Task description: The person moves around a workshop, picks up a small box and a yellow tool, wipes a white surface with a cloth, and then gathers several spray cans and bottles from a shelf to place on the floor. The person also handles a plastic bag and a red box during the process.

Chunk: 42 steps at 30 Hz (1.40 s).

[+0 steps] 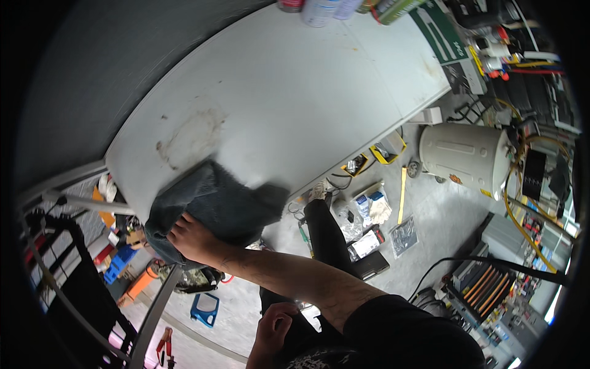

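A dark grey-green towel (212, 190) lies bunched over the near left corner of the white tabletop (295, 92), part of it hanging past the edge. Reaching across from the right, my right hand (192, 238) presses on the towel with its fingers curled into the fabric. My left hand (273, 329) is low in front of my body, apart from the table, its fingers curled in and nothing visible in them. Beyond the towel a brownish ring-shaped stain (193, 138) marks the tabletop.
Spray cans (319, 11) and a green box (437, 37) stand along the table's far side. Yellow bins (388, 149) sit below its edge. On the floor are a beige wheeled tank (464, 154), packaged items and a blue frame (204, 309). A metal post (153, 317) rises at left.
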Each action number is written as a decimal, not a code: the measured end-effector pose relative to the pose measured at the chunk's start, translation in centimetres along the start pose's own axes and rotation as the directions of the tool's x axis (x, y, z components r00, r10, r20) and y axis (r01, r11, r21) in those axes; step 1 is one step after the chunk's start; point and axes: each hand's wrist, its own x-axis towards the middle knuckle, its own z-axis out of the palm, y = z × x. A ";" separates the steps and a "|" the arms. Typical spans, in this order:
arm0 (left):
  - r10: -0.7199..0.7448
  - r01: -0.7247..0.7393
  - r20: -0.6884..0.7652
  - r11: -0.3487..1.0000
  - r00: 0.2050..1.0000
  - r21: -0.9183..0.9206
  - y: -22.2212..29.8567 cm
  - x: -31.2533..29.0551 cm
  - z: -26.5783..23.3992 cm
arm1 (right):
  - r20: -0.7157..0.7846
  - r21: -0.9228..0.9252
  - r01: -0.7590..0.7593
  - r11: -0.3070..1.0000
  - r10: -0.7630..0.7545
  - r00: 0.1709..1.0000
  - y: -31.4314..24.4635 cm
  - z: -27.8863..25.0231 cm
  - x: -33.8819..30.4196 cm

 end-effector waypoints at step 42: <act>-0.040 -0.033 -0.202 0.937 0.979 -0.349 -0.9 -0.2 -0.3 | -0.295 0.340 0.214 0.916 -0.112 0.949 0.8 -8.3 2.0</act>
